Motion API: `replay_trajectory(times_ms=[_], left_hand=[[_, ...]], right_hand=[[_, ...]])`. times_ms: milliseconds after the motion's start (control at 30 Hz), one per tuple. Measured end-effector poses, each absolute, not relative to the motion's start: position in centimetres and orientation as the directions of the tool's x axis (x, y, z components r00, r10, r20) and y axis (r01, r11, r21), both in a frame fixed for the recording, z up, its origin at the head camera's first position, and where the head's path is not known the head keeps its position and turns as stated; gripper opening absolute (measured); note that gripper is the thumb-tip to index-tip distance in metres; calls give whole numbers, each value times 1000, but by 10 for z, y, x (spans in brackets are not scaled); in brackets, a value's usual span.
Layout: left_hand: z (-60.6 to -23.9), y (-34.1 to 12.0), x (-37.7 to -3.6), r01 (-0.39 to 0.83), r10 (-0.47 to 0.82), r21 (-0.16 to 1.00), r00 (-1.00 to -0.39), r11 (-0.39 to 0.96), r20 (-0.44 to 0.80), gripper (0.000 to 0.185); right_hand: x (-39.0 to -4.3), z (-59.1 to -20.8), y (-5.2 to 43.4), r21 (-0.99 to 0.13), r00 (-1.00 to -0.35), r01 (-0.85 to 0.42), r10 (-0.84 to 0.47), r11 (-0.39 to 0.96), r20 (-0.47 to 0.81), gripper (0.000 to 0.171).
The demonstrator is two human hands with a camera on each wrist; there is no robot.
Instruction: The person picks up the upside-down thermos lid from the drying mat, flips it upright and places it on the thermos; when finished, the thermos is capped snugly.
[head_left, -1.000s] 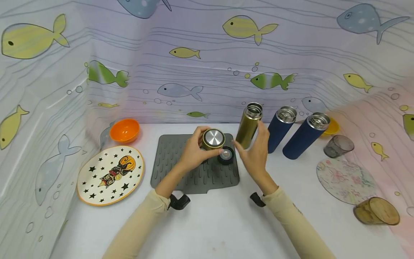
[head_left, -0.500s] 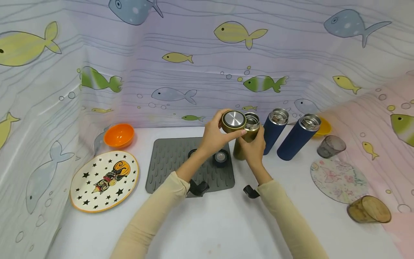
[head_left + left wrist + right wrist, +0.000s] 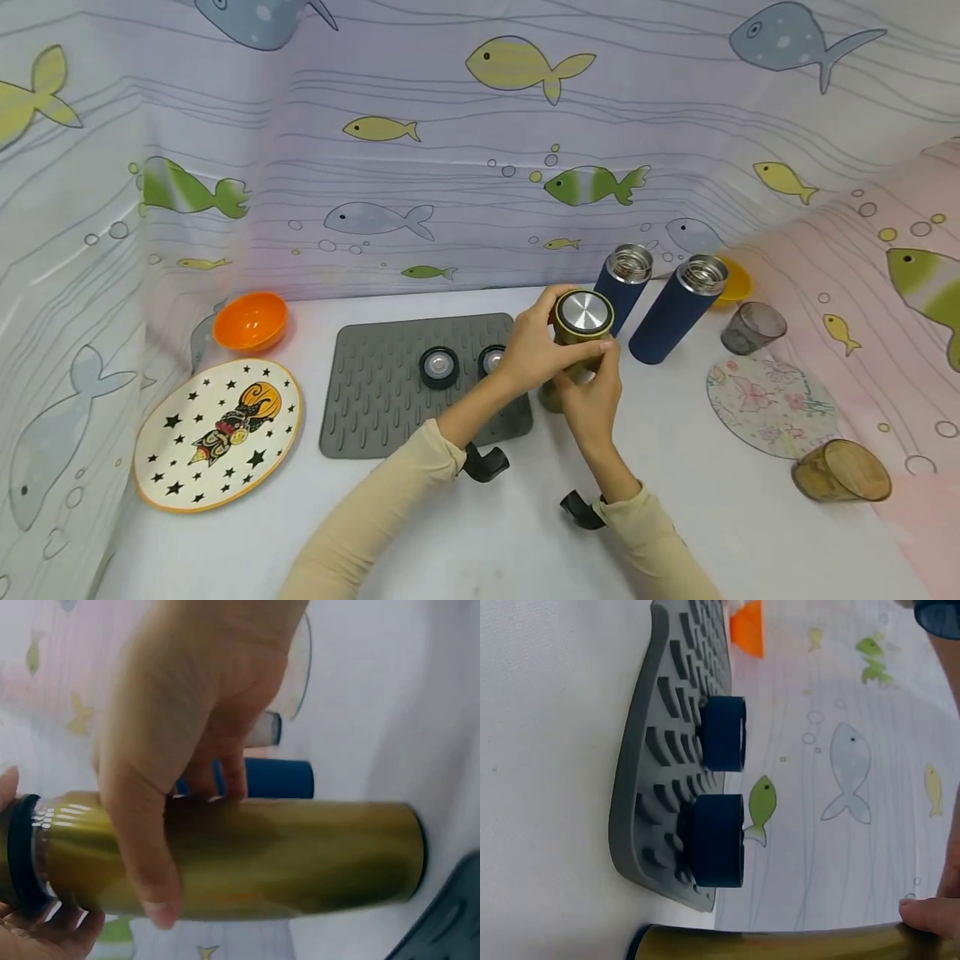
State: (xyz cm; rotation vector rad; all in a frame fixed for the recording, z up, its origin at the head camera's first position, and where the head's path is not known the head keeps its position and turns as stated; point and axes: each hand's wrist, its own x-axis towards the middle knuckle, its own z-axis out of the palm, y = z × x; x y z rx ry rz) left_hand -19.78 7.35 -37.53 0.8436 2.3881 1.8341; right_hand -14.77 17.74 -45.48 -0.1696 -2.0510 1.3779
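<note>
A: Left side? Starred plate [image 3: 217,433], glossy orange bowl [image 3: 251,320], ribbed grey mat [image 3: 375,392] with two round dark caps [image 3: 438,367].

B: Hands? Left hand [image 3: 536,350] pinches the steel-topped gold lid [image 3: 583,317] on the bottle [image 3: 555,392]. Right hand [image 3: 592,396] wraps the smooth gold body, standing just right of the mat.

A: Wrist views? Left one shows the lid's dark rim [image 3: 22,855]; head view hides it.

B: Far right: two navy flasks [image 3: 667,312], open.

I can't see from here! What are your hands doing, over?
Left hand grips gold lid on gold flask. Right hand holds flask body. Two blue flasks stand just behind, apart.
</note>
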Motion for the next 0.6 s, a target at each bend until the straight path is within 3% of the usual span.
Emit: replay_trajectory(times_ms=[267, 367, 500, 600], left_hand=[[-390, 80, -204, 471, 470, 856, -818, 214, 332, 75], [-391, 79, -209, 439, 527, 885, -794, 153, 303, 78], [-392, 79, -215, 392, 547, 914, -791, 110, 273, 97], [-395, 79, -219, 394, 542, 917, -784, 55, 304, 97]], right_hand=[[-145, -455, 181, -856, -793, -248, 413, 454, 448, 61], [-146, -454, 182, -856, -796, -252, 407, 451, 448, 62], [-148, -454, 183, -866, -806, -241, 407, 437, 429, 58], [-149, -454, 183, -875, -812, -233, 410, 423, 415, 58]])
